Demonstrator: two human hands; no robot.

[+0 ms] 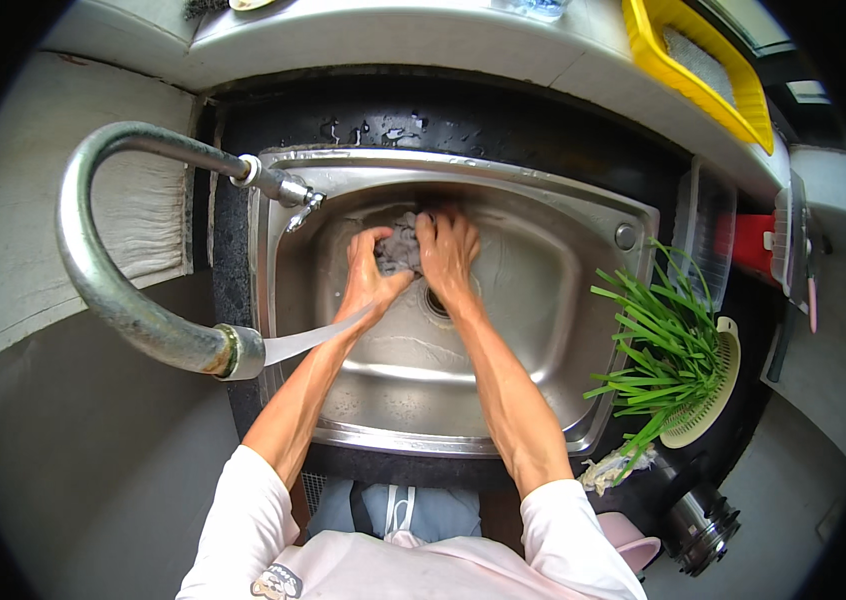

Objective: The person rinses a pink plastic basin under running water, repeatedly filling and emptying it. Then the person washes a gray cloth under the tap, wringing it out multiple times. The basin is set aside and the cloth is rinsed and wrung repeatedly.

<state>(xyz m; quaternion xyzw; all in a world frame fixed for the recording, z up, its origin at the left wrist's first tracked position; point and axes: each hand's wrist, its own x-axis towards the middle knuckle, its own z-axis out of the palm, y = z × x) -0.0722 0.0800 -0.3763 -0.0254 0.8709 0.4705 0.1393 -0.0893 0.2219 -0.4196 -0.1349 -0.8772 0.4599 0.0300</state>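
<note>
A wet, crumpled grey cloth [399, 246] is bunched between my two hands, low in the steel sink [523, 290]. My left hand [371, 272] is closed round its left and near side. From the right, my right hand [448, 250] presses on the cloth, fingers curled over it, some fingertips in shadow. Water [318, 341] streams from the curved metal faucet [243, 353] toward my left wrist. Partly behind my right wrist is the drain [435, 304].
Green leafy stalks [648, 350] lie over a cream colander [728, 375] right of the sink. A wadded rag [615, 470] and a dark cylindrical container [700, 525] are nearer. A yellow basket [651, 50] stands on the far right ledge. The faucet arches over the left side.
</note>
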